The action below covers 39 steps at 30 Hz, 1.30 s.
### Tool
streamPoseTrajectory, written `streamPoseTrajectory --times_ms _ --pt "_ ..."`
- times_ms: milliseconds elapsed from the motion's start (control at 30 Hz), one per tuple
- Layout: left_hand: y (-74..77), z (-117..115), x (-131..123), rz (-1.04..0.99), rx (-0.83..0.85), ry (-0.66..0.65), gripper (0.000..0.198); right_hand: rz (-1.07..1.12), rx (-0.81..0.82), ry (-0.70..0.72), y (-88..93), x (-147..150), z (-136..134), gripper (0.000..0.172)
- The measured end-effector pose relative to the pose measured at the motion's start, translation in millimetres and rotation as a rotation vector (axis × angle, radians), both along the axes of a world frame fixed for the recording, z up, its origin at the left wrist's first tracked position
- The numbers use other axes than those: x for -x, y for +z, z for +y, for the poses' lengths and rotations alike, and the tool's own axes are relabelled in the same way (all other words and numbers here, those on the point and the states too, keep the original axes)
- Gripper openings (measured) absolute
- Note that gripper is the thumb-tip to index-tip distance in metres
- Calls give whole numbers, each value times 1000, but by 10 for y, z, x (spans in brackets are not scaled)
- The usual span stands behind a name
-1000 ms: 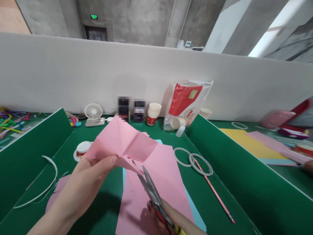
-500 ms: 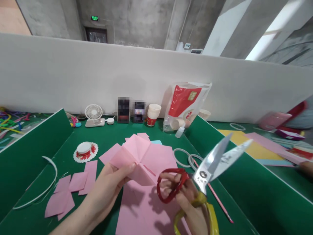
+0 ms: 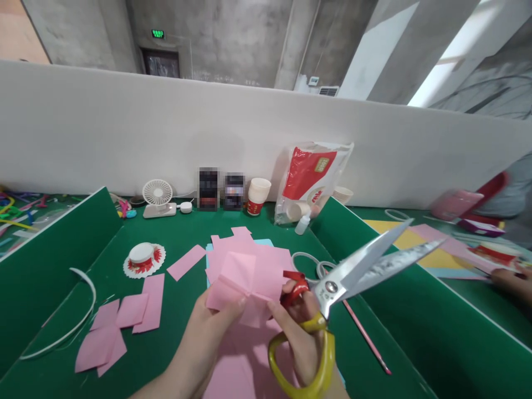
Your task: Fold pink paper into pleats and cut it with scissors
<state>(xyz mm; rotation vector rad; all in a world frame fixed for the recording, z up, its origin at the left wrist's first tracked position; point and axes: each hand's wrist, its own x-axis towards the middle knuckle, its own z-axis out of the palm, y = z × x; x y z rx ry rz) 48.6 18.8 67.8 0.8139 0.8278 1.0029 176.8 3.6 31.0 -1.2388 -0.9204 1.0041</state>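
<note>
My left hand (image 3: 214, 327) pinches the left edge of a creased pink paper piece (image 3: 240, 272), thumb on top. On the paper's right side, the thumb and finger of my right hand (image 3: 301, 343) press its edge. That same hand carries scissors (image 3: 347, 280) with one red and one yellow handle, hooked over its fingers. The scissor blades stand apart and point up to the right, away from the paper. Under both hands lie pink sheets (image 3: 228, 374), with light blue paper (image 3: 266, 243) peeking out behind.
Cut pink pieces (image 3: 132, 310) and a small paper hat (image 3: 143, 259) lie at left. A pink pencil (image 3: 368, 337) and grey rings (image 3: 305, 261) are at right. Green partitions (image 3: 415, 299) flank the space. Cups (image 3: 257, 197) stand behind. Another person's hand (image 3: 513, 282) shows at far right.
My right hand has moved left and now grips the pink paper's edge too, the scissors still on its fingers. The paper has shifted slightly right and lower.
</note>
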Motion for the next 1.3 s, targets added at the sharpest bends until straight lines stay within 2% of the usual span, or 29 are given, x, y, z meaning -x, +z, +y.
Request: streamPoseTrajectory --times_ms 100,200,267,333,433,533,600,667,900,967,1100,1200,1300 --pt "-34 16 8 74 -25 -28 13 63 83 -36 4 -14 41 32" --pt "-92 55 37 97 -74 75 9 77 107 -29 1 -12 63 32" --pt "-116 97 77 96 -149 158 13 64 89 -23 -15 -16 70 30" --pt "-110 148 129 150 -251 161 19 48 57 -29 -39 -26 70 28" --pt "-49 218 206 416 -382 10 27 25 27 -11 -74 -48 58 25" --pt "24 260 241 549 -421 -113 18 -1 36 41 -82 -62 47 25" --pt "49 269 238 563 -420 -170 9 -8 49 55 -67 -60 46 26" --pt "53 265 221 561 -415 -167 5 -4 63 49 -43 -52 50 27" --pt "42 224 166 526 -286 -198 2 7 62 54 8 -56 61 30" --pt "53 225 177 548 -313 -140 3 -26 49 69 33 -56 69 28" --pt "63 253 244 588 -361 132 7 -109 33 73 60 -65 121 27" --pt "36 290 300 524 -368 276 14 -214 43 78 -11 -110 193 26" --pt "-1 330 330 445 -385 405 21 -264 89 195 -116 -181 257 25"
